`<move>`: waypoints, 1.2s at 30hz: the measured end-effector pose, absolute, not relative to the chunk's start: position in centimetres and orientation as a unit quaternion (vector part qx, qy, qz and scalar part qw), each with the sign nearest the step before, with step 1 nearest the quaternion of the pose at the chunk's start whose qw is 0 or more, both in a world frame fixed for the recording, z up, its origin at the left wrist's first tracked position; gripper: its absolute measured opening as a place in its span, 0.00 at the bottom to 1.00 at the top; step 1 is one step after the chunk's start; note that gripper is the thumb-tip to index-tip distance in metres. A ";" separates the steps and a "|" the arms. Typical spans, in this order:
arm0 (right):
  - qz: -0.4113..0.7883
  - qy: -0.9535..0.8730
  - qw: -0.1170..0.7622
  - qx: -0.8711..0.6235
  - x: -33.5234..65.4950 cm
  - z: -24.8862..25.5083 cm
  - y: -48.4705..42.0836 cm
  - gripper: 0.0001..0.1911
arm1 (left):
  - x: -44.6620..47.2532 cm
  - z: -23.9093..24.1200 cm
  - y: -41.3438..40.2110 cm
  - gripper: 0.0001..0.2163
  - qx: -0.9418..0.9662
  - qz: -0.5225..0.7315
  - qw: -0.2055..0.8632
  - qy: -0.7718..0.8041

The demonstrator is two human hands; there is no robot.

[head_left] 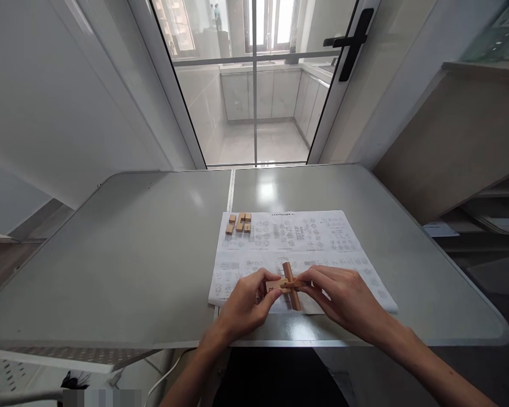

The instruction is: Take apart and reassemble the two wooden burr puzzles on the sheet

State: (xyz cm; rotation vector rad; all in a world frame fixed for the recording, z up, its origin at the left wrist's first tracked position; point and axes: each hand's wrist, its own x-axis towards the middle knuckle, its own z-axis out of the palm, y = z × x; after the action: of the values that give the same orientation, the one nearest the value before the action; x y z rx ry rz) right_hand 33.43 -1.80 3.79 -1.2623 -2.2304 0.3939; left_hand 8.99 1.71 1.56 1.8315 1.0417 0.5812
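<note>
Just above the printed sheet [356, 265], my left hand [248, 299] pinches a pale wooden puzzle piece [272, 286] with a dark marking on its face. A darker wooden bar [296, 301] crosses it, pointing away from me. The fingertips of my right hand [343, 291] close on the right end of the crossed wooden pieces, on a short stick partly hidden by the fingers. How the pieces fit together at the crossing is too small to tell. Several small notched wooden blocks [240, 223] lie on the sheet's far left corner.
The sheet carries small line diagrams and rests on a grey table [131, 254] with a seam running through it. A glass door [254, 102] with a black handle [356, 42] stands beyond the far edge. Shelves [492, 215] stand at the right.
</note>
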 end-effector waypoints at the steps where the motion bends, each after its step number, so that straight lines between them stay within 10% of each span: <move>1: 0.152 -0.829 0.269 -0.467 33.4 3.8 -1.8 0.10 | 9.2 1.5 1.7 0.10 0.743 0.239 0.461 0.423; 10: 0.206 -0.818 0.265 -0.467 34.1 3.9 -1.8 0.10 | 10.7 1.2 1.1 0.11 0.751 0.268 0.449 0.404; 18: 0.216 -0.814 0.250 -0.478 33.9 4.8 -1.3 0.12 | 11.3 0.1 2.0 0.58 0.824 0.280 0.365 0.330; 36: 0.138 -0.820 0.243 -0.501 33.6 3.7 -0.8 0.10 | 12.2 -1.1 2.9 0.44 0.775 0.324 0.426 0.336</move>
State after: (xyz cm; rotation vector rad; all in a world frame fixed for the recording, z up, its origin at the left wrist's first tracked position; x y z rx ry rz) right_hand 33.56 -0.76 3.68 -1.3682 -2.2398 0.3764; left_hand 12.23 2.94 -1.05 1.9383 0.8409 0.8089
